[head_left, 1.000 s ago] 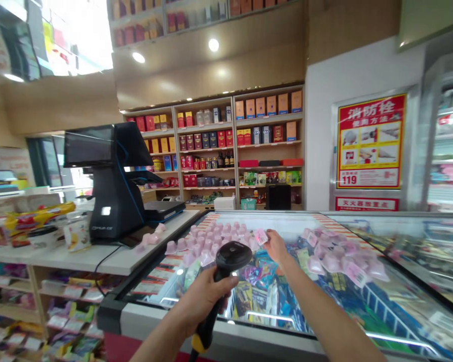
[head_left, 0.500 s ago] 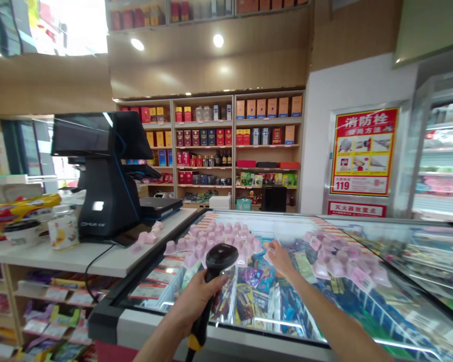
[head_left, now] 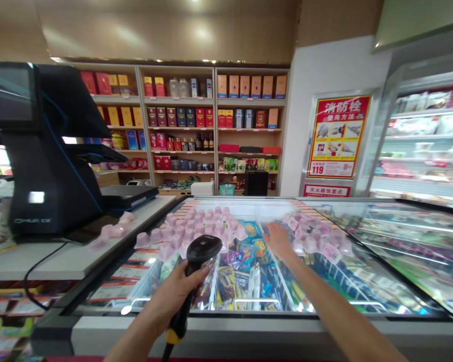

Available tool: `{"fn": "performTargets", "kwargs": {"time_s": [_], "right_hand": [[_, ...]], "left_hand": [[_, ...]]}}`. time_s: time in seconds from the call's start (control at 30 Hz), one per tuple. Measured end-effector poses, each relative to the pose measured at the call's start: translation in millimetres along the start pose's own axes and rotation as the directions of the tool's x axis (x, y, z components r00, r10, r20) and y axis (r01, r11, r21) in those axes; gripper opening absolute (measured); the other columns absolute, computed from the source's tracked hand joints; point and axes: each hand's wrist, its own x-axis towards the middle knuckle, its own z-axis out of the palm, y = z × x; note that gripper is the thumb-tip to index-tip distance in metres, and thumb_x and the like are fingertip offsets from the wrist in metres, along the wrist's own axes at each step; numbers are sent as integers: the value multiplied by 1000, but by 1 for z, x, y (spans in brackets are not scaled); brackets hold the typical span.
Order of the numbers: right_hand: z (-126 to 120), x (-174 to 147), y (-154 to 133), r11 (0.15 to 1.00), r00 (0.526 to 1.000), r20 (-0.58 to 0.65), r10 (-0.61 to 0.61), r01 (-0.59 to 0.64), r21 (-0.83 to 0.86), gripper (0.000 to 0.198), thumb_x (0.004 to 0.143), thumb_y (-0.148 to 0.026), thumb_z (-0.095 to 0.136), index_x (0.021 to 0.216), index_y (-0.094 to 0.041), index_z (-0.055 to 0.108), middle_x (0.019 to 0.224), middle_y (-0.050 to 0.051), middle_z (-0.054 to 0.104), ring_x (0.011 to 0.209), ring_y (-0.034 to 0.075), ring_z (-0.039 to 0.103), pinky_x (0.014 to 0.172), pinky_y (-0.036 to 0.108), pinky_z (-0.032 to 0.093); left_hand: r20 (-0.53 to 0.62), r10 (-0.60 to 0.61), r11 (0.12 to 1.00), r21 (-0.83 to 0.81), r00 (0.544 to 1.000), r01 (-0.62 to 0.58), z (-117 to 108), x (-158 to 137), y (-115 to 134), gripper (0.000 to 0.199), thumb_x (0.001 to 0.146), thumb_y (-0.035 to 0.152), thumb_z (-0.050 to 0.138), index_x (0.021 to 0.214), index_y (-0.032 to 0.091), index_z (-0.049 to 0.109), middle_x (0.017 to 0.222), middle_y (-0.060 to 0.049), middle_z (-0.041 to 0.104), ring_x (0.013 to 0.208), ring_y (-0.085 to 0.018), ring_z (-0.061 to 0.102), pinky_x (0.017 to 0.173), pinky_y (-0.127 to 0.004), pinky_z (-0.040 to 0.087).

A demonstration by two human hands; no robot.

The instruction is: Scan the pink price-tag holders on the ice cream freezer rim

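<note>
My left hand (head_left: 179,289) is wrapped round the handle of a black barcode scanner (head_left: 204,246), its head tilted forward above the glass top of a chest freezer (head_left: 226,329). My right hand (head_left: 279,241) reaches out over the glass, fingers slightly spread and a little blurred, with no item visible in them. Just right of those fingers lies a group of pale pink plastic cups (head_left: 313,241), some bearing a white barcode label. A larger group of pink cups (head_left: 189,229) covers the glass on the left, beyond the scanner.
On the left counter (head_left: 60,264) stand a black checkout terminal (head_left: 49,166) and several more pink cups (head_left: 113,231). Beneath the freezer glass are packaged ice creams (head_left: 245,286) in wire baskets. Shelves of boxed bottles (head_left: 181,118) line the back wall; a lit refrigerator (head_left: 426,146) is at right.
My view has swung right and closer to the freezer. My right hand has shifted towards the right-hand cups and its fingers have loosened. My left hand keeps the barcode scanner.
</note>
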Motion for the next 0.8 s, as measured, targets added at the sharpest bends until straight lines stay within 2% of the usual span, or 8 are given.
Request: {"fn": "performTargets", "kwargs": {"time_s": [0.13, 0.27, 0.3, 0.37, 0.43, 0.5, 0.67, 0.8], "right_hand": [[-28, -32, 58, 988, 990, 58, 127, -121, -96, 19, 69, -24, 50, 83, -15, 58, 86, 15, 58, 93, 28, 48, 76, 37, 35], [-15, -35, 69, 903, 965, -1, 264, -247, 351, 21, 63, -17, 50, 83, -17, 57, 82, 8, 60, 85, 22, 53, 76, 33, 37], [-10, -32, 63, 801, 940, -1, 341, -289, 525, 21, 61, -19, 50, 81, -18, 57, 79, 5, 61, 81, 21, 54, 72, 32, 39], [-2, -21, 45, 446, 883, 106, 458, -331, 832, 18, 59, -22, 49, 76, -19, 55, 69, 1, 60, 69, 19, 55, 60, 30, 42], [3, -11, 24, 68, 863, 261, 434, -320, 945, 15, 56, -22, 47, 70, -19, 54, 60, -1, 57, 59, 16, 53, 52, 28, 41], [5, -2, 5, -135, 874, 332, 353, -304, 943, 13, 54, -21, 48, 65, -18, 54, 54, -2, 56, 54, 14, 52, 50, 26, 41], [8, 8, -23, -220, 899, 344, 271, -290, 931, 13, 52, -21, 50, 64, -17, 54, 53, -2, 56, 51, 12, 52, 50, 24, 41], [14, 7, -32, -130, 893, 331, 305, -306, 943, 18, 54, -25, 49, 71, -18, 54, 54, -2, 57, 52, 13, 52, 49, 24, 40]], "left_hand": [[28, -23, 1000, -18, 999, 23, 10, -6, 2, 36, 57, 48, 61, 67, 16, 46, 46, 8, 44, 42, -7, 41, 43, -20, 30], [16, -10, 1000, -27, 1000, 11, 14, -15, 7, 35, 58, 45, 61, 68, 16, 46, 49, 7, 46, 44, -6, 42, 46, -19, 33], [14, 1, 1000, -23, 1000, 0, 15, -16, 8, 35, 59, 45, 61, 68, 16, 46, 50, 6, 46, 45, -6, 42, 47, -20, 33], [13, 14, 1000, -13, 1000, -14, 15, -19, 10, 35, 59, 46, 61, 66, 16, 45, 50, 6, 46, 44, -7, 42, 47, -20, 32], [19, 18, 1000, -16, 1000, -18, 16, -21, 13, 34, 59, 46, 61, 66, 16, 45, 49, 6, 46, 44, -7, 42, 47, -21, 32], [36, 19, 999, -30, 999, -18, 18, -24, 16, 34, 58, 45, 61, 65, 16, 45, 49, 7, 46, 44, -8, 42, 46, -21, 31], [73, 60, 998, -34, 996, -58, 23, -27, 19, 31, 60, 44, 60, 62, 17, 46, 47, 7, 46, 43, -7, 41, 46, -20, 29], [84, 72, 997, -24, 994, -70, 21, -24, 19, 31, 61, 45, 58, 61, 17, 45, 45, 7, 45, 42, -7, 40, 45, -20, 29]]}}
